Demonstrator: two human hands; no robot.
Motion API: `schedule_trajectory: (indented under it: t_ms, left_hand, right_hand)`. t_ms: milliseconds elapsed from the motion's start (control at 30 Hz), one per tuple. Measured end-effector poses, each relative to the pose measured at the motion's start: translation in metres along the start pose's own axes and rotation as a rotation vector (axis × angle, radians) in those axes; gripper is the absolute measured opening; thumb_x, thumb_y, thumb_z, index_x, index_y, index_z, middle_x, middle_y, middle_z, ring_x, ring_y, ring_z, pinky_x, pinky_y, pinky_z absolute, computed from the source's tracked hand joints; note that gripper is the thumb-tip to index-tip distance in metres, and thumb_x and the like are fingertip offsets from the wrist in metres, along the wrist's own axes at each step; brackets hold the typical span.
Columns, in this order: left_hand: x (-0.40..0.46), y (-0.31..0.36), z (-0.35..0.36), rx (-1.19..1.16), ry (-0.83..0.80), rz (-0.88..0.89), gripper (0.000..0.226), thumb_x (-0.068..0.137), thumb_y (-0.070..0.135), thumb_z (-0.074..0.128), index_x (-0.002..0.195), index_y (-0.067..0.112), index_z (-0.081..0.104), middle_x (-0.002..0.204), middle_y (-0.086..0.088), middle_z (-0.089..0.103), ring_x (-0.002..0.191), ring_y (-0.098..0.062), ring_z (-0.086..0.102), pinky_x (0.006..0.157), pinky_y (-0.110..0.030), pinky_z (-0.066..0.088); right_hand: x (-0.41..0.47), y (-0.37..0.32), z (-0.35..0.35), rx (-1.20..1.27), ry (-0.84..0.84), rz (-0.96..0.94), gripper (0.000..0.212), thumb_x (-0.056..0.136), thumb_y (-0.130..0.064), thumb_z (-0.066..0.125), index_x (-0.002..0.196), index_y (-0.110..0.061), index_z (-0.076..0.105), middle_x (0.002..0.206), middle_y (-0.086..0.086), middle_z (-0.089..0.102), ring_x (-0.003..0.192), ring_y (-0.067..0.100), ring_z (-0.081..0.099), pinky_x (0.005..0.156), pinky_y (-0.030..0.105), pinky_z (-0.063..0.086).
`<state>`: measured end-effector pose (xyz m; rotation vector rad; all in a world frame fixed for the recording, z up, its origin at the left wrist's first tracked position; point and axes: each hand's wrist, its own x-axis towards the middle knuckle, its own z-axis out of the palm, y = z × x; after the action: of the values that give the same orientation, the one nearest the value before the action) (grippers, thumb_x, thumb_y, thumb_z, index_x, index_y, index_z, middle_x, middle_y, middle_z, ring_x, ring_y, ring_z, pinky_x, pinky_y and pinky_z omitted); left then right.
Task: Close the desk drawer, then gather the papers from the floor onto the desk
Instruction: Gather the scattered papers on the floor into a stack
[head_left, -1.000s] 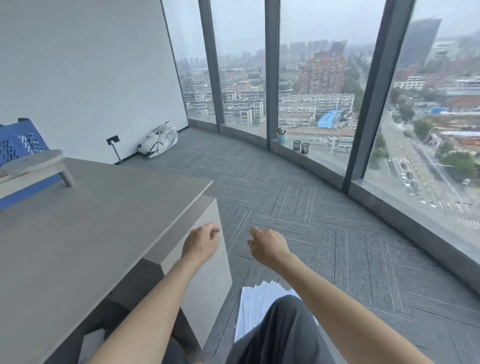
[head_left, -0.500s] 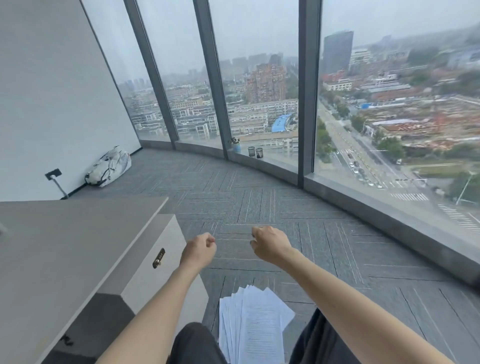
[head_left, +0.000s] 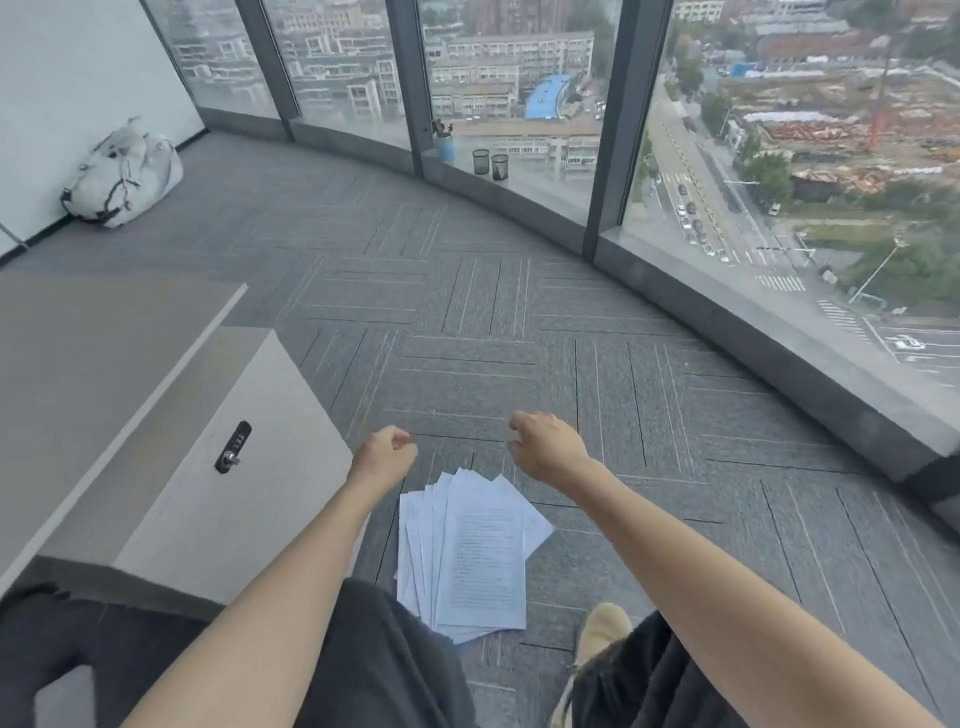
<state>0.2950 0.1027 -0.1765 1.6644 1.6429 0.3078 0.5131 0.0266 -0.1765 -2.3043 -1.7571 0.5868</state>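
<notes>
A fanned stack of white printed papers (head_left: 467, 556) lies on the grey carpet between my knees. My left hand (head_left: 384, 454) hovers above its top left corner, fingers curled into a loose fist, holding nothing. My right hand (head_left: 545, 444) hangs above and right of the stack, fingers curled loosely downward, empty. The grey desk (head_left: 78, 374) is at my left. Its white drawer unit (head_left: 244, 467) carries a black combination lock (head_left: 232, 447), and the front looks flush.
A white bag (head_left: 122, 174) lies against the wall at far left. Two mesh pen cups (head_left: 491, 165) and a blue pot (head_left: 444, 145) stand on the window sill. Curved floor-to-ceiling glass runs along the right. My beige shoe (head_left: 597, 631) sits right of the papers.
My view has tilted down and swung right: the desk slid left, and the papers and drawer lock came fully into sight. Both hands stay out in front, fingers still curled.
</notes>
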Motion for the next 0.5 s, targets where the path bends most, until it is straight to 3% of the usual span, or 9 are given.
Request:
schedule_trajectory:
  t_ms: [133, 333, 500]
  left_hand:
    - [0.05, -0.026, 0.03, -0.004, -0.053, -0.095, 0.036, 0.089, 0.022, 0.056, 0.123, 0.013, 0.062, 0.127, -0.006, 0.066, 0.107, -0.022, 0.059, 0.086, -0.026, 0.039]
    - [0.118, -0.072, 0.071, 0.003, -0.1, -0.215, 0.038, 0.089, 0.021, 0.056, 0.125, 0.013, 0.061, 0.127, -0.008, 0.065, 0.115, -0.025, 0.058, 0.088, -0.027, 0.04]
    - [0.163, -0.129, 0.111, -0.016, -0.142, -0.314, 0.042, 0.089, 0.021, 0.056, 0.129, 0.013, 0.058, 0.129, -0.006, 0.063, 0.1, -0.016, 0.052, 0.085, -0.025, 0.036]
  right_hand:
    - [0.047, 0.023, 0.045, 0.068, -0.107, 0.066, 0.031, 0.097, -0.02, 0.046, 0.119, -0.005, 0.06, 0.118, 0.017, 0.068, 0.106, 0.036, 0.063, 0.084, 0.042, 0.053]
    - [0.114, 0.046, 0.118, 0.192, -0.228, 0.15, 0.029, 0.093, -0.017, 0.049, 0.114, -0.003, 0.062, 0.115, 0.017, 0.069, 0.108, 0.036, 0.062, 0.085, 0.042, 0.053]
    - [0.149, 0.068, 0.196, 0.295, -0.296, 0.28, 0.038, 0.096, -0.021, 0.054, 0.13, -0.007, 0.062, 0.126, 0.015, 0.069, 0.121, 0.034, 0.06, 0.094, 0.038, 0.049]
